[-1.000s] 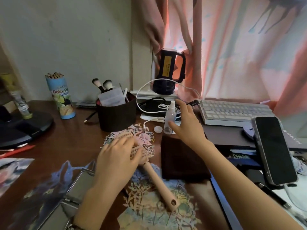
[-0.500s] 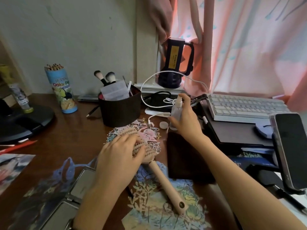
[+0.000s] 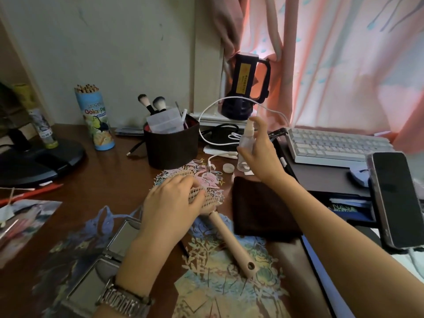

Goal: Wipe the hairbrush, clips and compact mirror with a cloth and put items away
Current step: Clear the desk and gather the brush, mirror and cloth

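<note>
Left hand: your left hand (image 3: 174, 203) lay palm-down over the head of the hairbrush (image 3: 215, 216), fingers curled on the bristles, grip closed on the brush head.
Right hand: your right hand (image 3: 261, 157) held the small clear spray bottle (image 3: 245, 143) upright above the worktop (image 3: 96, 180), grip wrapped round it, forefinger raised near the nozzle.
Hairbrush: flat on the patterned mat, wooden handle angled toward you and to the right.
Cloth: the dark folded cloth (image 3: 261, 207) lay just right of the brush, beneath your right forearm.
Compact mirror: open, lying left of your left wrist (image 3: 110, 255), partly hidden.
Bottle cap: a small white cap (image 3: 227, 168), probably the bottle's, sat beside it.
Clips: couldn't make them out.
</note>
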A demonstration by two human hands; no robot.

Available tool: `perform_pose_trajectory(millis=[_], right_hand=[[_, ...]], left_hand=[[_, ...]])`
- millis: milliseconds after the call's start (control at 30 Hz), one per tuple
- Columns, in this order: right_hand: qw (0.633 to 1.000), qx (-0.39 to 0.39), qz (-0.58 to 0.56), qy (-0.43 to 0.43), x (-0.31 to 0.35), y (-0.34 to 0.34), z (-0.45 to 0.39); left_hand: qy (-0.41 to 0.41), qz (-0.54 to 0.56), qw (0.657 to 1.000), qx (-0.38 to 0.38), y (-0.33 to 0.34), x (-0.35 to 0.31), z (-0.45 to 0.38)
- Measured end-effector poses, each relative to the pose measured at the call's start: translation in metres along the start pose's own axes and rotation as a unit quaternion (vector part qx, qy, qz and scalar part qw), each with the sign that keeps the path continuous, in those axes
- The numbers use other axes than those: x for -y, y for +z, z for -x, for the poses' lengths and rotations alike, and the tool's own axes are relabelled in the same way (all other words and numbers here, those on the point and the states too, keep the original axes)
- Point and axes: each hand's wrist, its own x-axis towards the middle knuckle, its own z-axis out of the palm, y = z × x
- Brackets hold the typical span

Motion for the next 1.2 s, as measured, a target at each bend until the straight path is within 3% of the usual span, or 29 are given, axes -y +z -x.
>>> perform_pose_trajectory(millis=[300,567,833,1200], right_hand=[[0.996,0.083,-0.004,-0.041,0.057,-0.058,0.051],[0.997,0.038,0.043,-0.043,0.091,-0.091,0.102],[0.991,0.047,0.103,-0.073,0.106,-0.103,0.141],[0.991,0.060,0.112,-0.029,0.107,-0.096,0.198]], left_hand=[[-0.017,0.001,1.000,0.012,-0.010,-0.005,0.006],[-0.004,-0.012,1.000,0.021,-0.022,-0.010,0.012],[0.024,-0.052,0.998,0.005,-0.052,0.003,0.042],[0.036,0.025,0.999,0.010,-0.027,0.005,0.138]])
